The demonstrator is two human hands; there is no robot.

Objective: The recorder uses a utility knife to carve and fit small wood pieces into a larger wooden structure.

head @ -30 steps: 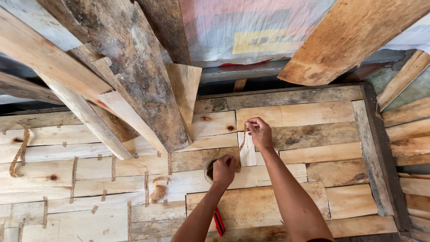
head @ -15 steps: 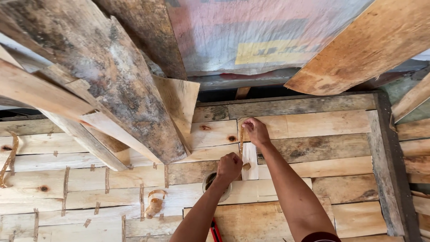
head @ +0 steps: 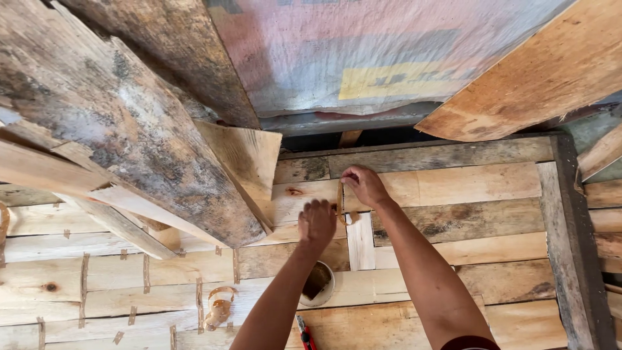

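My right hand [head: 364,186] pinches the top end of a thin brown strip [head: 340,202] against the pale plank wall [head: 453,185]. My left hand [head: 317,223] is closed in a fist just left of the strip's lower end and seems to grip it. The strip hangs upright between the two hands, above a short pale upright slat [head: 360,241]. Below my left wrist sits a small round white container [head: 317,284], partly hidden by my forearm.
Weathered grey boards [head: 129,129] lean in from the upper left and a tan board [head: 538,71] from the upper right. A printed plastic sheet [head: 363,52] hangs above. A red-handled tool [head: 306,334] lies at the bottom. A curled brown strip [head: 219,308] sits lower left.
My left hand has risen from near the white container up to the strip, close beside my right hand. The view has shifted slightly upward.
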